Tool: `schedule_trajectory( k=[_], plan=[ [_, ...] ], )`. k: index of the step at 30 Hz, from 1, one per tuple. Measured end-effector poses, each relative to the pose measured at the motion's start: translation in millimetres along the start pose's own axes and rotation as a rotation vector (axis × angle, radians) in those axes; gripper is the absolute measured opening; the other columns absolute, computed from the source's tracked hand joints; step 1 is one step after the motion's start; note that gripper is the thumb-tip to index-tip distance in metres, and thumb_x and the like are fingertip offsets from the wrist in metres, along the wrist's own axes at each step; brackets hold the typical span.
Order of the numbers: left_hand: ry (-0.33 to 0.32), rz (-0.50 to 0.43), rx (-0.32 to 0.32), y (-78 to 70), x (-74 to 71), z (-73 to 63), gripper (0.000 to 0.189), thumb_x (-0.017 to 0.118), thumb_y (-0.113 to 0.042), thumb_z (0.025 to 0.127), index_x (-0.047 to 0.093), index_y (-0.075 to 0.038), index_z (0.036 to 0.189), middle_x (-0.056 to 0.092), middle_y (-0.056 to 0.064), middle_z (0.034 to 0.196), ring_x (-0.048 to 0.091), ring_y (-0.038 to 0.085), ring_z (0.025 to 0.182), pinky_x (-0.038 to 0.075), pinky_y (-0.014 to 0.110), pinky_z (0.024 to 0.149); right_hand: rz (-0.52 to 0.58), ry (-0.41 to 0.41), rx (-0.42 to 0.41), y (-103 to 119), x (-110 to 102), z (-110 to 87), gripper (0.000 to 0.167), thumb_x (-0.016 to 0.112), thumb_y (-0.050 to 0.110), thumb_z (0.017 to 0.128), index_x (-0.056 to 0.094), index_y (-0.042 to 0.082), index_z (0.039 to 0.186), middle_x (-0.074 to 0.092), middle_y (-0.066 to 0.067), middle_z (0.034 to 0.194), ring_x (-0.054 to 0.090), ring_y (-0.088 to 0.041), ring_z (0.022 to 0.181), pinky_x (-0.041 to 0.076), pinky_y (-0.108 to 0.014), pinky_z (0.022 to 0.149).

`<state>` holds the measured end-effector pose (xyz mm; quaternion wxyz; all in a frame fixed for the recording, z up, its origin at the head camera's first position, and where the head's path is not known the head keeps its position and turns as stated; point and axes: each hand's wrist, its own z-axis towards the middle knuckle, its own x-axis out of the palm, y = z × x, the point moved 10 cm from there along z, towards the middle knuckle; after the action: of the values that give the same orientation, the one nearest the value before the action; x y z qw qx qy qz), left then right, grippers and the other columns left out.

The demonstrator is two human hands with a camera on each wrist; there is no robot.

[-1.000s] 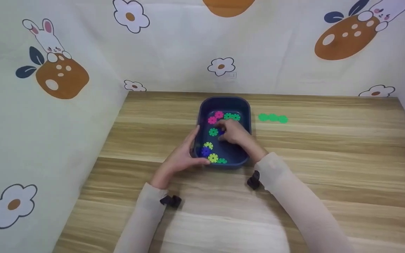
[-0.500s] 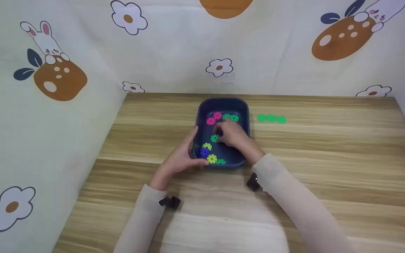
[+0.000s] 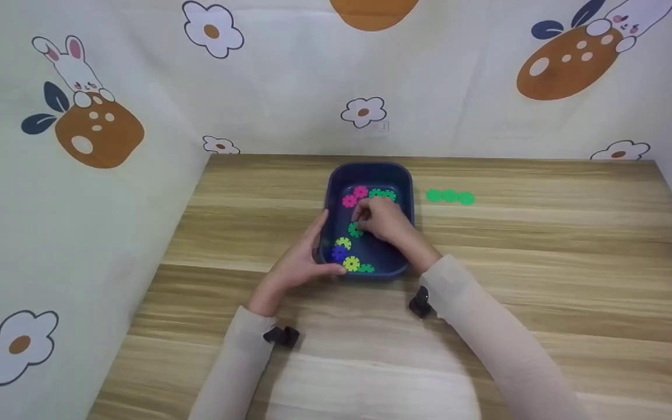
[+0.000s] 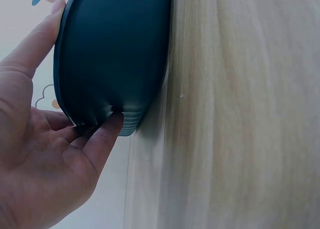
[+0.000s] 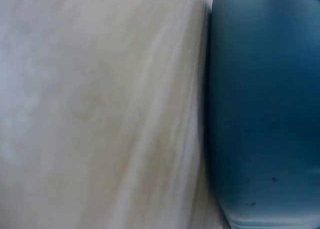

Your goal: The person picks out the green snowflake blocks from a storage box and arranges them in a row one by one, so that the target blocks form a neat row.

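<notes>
Status on R hand (image 3: 384, 219)?

– From my remote seat: down in the tray (image 3: 371, 174), fingers curled, thumb tip at a green disc (image 3: 355, 230) mid-tray. Can't tell if it's pinched; R wrist view doesn't show the hand.

– How'd that disc handle?

– V. light, stiff plastic, I'd say, hardly fragile; thin, prob. slippery & awkward to lift flat. I'd take it by the notched edge, thumb vs. index.

– L hand (image 3: 298, 259)?

– Wrapped round the tray's near-left corner, thumb along the near edge.

– Anything in the way?

– Tray walls all round, so access is from above. Pink discs (image 3: 360, 191) & a green pair (image 3: 389, 195) lie beyond the fingers. Near end: yellow discs (image 3: 351, 264) & blue disc (image 3: 339, 252), bunched close. Outside, on the table (image 3: 546, 245) R of tray: green strip (image 3: 450, 196), three in a row.
</notes>
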<state>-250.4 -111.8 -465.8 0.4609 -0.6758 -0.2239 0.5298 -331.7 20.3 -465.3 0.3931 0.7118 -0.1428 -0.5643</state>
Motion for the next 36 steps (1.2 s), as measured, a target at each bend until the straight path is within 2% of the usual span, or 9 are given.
schedule_trajectory(
  k=[6, 13, 19, 23, 30, 36],
  plan=[
    [-0.007, -0.004, 0.007, -0.3, -0.2, -0.5, 0.112, 0.086, -0.022, 0.074, 0.011, -0.015, 0.157, 0.013, 0.008, 0.160, 0.015, 0.024, 0.143, 0.016, 0.042, 0.114, 0.064, -0.019, -0.045, 4.0, -3.3, -0.1, 0.007, 0.067, 0.000, 0.087, 0.072, 0.006, 0.087, 0.067, -0.003, 0.080, 0.061, -0.016, 0.073, 0.051, -0.029, 0.067],
    [-0.007, 0.007, -0.024, 2.8, 0.1, -2.8, 0.112, 0.086, -0.024, 0.074, 0.011, -0.018, 0.157, 0.013, 0.007, 0.160, 0.017, 0.024, 0.143, 0.018, 0.043, 0.114, 0.201, -0.088, -0.092, 9.7, -15.2, -2.4, 0.004, 0.071, 0.003, 0.087, 0.074, 0.005, 0.089, 0.069, -0.004, 0.083, 0.063, -0.015, 0.072, 0.054, -0.027, 0.067],
    [-0.007, 0.016, -0.033, 1.3, -1.7, -1.6, 0.113, 0.087, -0.026, 0.073, 0.011, -0.020, 0.157, 0.012, 0.006, 0.160, 0.018, 0.024, 0.143, 0.019, 0.044, 0.114, 0.232, -0.173, -0.087, 13.4, -43.8, -5.7, 0.004, 0.072, 0.009, 0.088, 0.075, 0.009, 0.091, 0.070, -0.002, 0.085, 0.062, -0.015, 0.072, 0.054, -0.028, 0.068],
    [-0.007, 0.025, -0.022, 1.4, -2.6, -0.9, 0.113, 0.086, -0.030, 0.073, 0.011, -0.020, 0.157, 0.013, 0.007, 0.160, 0.017, 0.025, 0.143, 0.018, 0.044, 0.114, 0.271, -0.209, -0.091, 11.0, -66.6, -7.3, 0.007, 0.072, 0.008, 0.088, 0.074, 0.005, 0.094, 0.070, -0.005, 0.087, 0.063, -0.016, 0.073, 0.054, -0.028, 0.068],
    [-0.006, 0.048, -0.017, 2.1, -1.9, -0.6, 0.116, 0.087, -0.036, 0.071, 0.010, -0.020, 0.157, 0.012, 0.007, 0.160, 0.016, 0.025, 0.143, 0.017, 0.043, 0.114, 0.323, -0.273, -0.045, -13.0, -102.0, -14.0, 0.012, 0.070, 0.004, 0.088, 0.072, -0.002, 0.098, 0.070, -0.012, 0.092, 0.063, -0.016, 0.076, 0.054, -0.024, 0.068],
    [-0.007, 0.051, -0.015, 1.3, -1.3, -1.4, 0.117, 0.087, -0.036, 0.071, 0.010, -0.020, 0.157, 0.012, 0.008, 0.160, 0.015, 0.025, 0.143, 0.017, 0.043, 0.114, 0.436, -0.318, -0.004, -45.7, -125.6, -22.9, 0.018, 0.069, 0.003, 0.089, 0.069, -0.008, 0.102, 0.067, -0.016, 0.092, 0.065, -0.017, 0.077, 0.056, -0.027, 0.072]
  ],
)
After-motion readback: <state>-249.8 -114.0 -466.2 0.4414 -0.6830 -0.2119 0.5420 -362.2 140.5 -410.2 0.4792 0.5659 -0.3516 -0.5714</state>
